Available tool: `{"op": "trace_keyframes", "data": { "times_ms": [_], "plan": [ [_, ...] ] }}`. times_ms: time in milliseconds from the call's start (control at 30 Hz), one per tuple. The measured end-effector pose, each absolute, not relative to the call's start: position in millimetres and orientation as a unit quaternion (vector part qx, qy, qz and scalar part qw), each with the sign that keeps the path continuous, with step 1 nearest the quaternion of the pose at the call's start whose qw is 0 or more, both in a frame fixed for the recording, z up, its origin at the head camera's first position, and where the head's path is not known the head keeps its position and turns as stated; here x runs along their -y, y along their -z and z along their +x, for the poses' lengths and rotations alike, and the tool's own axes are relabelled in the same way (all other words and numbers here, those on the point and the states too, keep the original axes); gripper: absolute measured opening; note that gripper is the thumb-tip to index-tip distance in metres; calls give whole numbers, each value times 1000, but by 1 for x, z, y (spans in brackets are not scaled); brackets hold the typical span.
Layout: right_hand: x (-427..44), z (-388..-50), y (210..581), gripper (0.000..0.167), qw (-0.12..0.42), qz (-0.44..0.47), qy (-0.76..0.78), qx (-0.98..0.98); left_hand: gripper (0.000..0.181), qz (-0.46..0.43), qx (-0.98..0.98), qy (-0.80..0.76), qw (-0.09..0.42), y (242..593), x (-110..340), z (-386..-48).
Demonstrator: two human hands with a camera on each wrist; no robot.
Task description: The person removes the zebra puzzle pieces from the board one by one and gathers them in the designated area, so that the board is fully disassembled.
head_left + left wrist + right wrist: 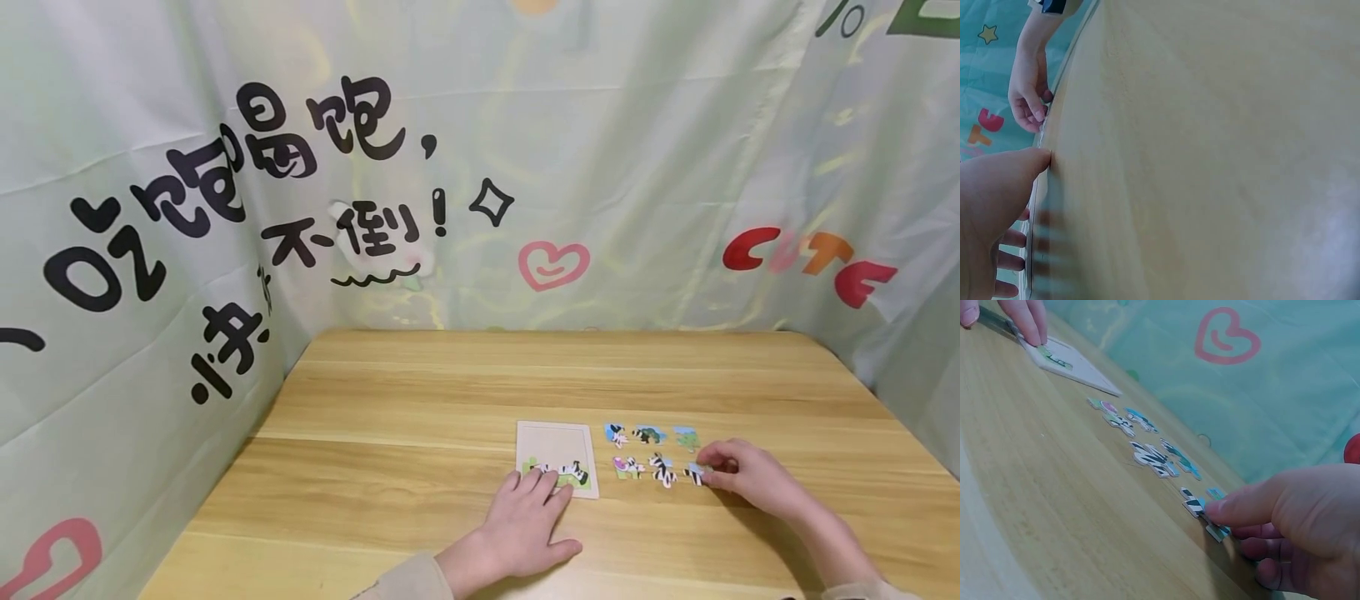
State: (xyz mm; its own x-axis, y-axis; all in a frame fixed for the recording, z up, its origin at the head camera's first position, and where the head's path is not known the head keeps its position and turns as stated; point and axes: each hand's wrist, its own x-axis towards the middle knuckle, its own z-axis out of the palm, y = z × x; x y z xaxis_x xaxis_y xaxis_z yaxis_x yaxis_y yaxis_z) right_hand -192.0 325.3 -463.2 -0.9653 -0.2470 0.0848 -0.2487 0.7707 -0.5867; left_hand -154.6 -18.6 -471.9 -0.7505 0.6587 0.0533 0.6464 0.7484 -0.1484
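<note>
A square wooden puzzle tray (555, 429) lies on the table with zebra-patterned puzzle pieces (573, 473) along its near side. My left hand (525, 525) rests on the tray's near edge, its fingers spread and fairly straight over those pieces. To the right of the tray, several loose puzzle pieces lie in two rows, among them a striped one (663, 469) and a tree piece (686, 438). At the right end of the near row, my right hand (750, 477) pinches a black-and-white striped puzzle piece (1193, 505) between thumb and fingers. The piece is low at the tabletop.
The wooden table (390, 433) reaches back to a printed cloth (480, 300) that hangs behind it and along both sides. More loose pieces, such as a green animal one (648, 434) and a pink-and-green one (627, 467), lie between the tray and my right hand.
</note>
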Motion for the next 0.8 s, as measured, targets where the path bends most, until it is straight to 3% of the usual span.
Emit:
{"op": "trace_keyframes", "data": {
  "times_ms": [167,433,633,800],
  "plan": [
    [-328,-189,461,27,-18,105,-358,928,69,-350,934,-55,51,471,19,-154],
    [-332,-191,463,29,11,151,-305,940,69,-348,934,-51,54,471,20,-155],
    [-330,-192,459,29,9,146,-286,947,69,-350,934,-46,48,471,19,-155],
    [-309,-190,440,37,38,133,-288,948,70,-354,933,-48,51,472,20,-155]
  ]
}}
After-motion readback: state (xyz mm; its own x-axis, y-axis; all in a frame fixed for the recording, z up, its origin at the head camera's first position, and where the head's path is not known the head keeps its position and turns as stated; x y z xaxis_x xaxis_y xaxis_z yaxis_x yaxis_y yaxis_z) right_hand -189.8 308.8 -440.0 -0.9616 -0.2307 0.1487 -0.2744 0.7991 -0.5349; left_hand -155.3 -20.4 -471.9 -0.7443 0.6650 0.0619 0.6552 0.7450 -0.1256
